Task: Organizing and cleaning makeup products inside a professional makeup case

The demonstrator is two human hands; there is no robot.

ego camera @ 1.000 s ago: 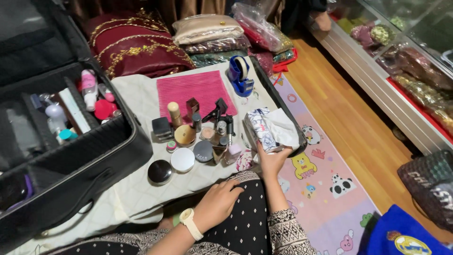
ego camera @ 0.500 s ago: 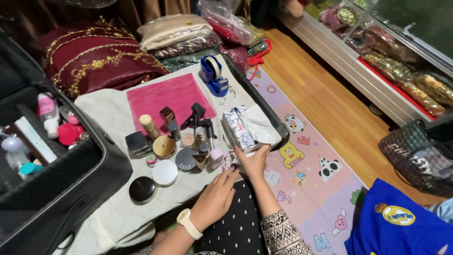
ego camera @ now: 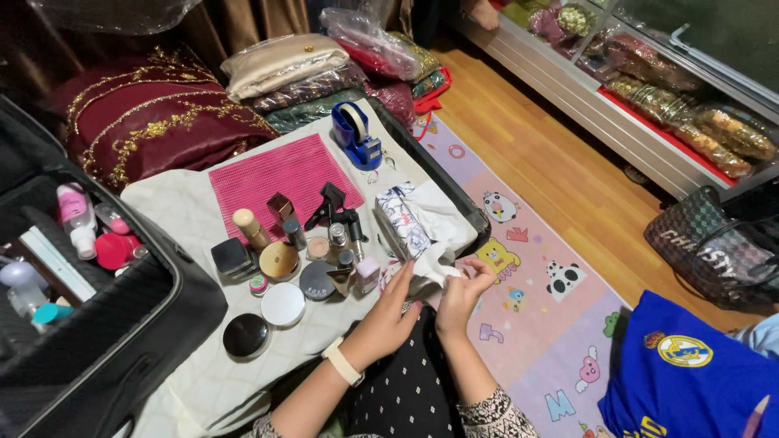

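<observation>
My left hand (ego camera: 389, 315), with a white watch on the wrist, and my right hand (ego camera: 461, 294) meet over a white tissue (ego camera: 434, 268) and both pinch it. The tissue comes from a soft blue-and-white patterned tissue pack (ego camera: 402, 221) lying just beyond my fingers. To the left, on a pale quilted cloth (ego camera: 182, 215), stand several makeup items: round compacts (ego camera: 283, 304), a black jar (ego camera: 245, 335), small bottles and a foundation stick (ego camera: 250, 228). A pink textured mat (ego camera: 280, 176) lies behind them.
An open black case (ego camera: 105, 324) with bottles sits at the left. A blue tape dispenser (ego camera: 355, 134) stands behind the mat. Folded embroidered fabrics (ego camera: 154, 122) pile at the back. A children's play mat (ego camera: 540, 324), a patterned bag (ego camera: 714, 251) and a blue shirt (ego camera: 690, 373) lie at the right.
My right hand has come back from the tissue pack toward my lap, drawing a tissue out. My left hand has risen to take hold of it too. The view has shifted.
</observation>
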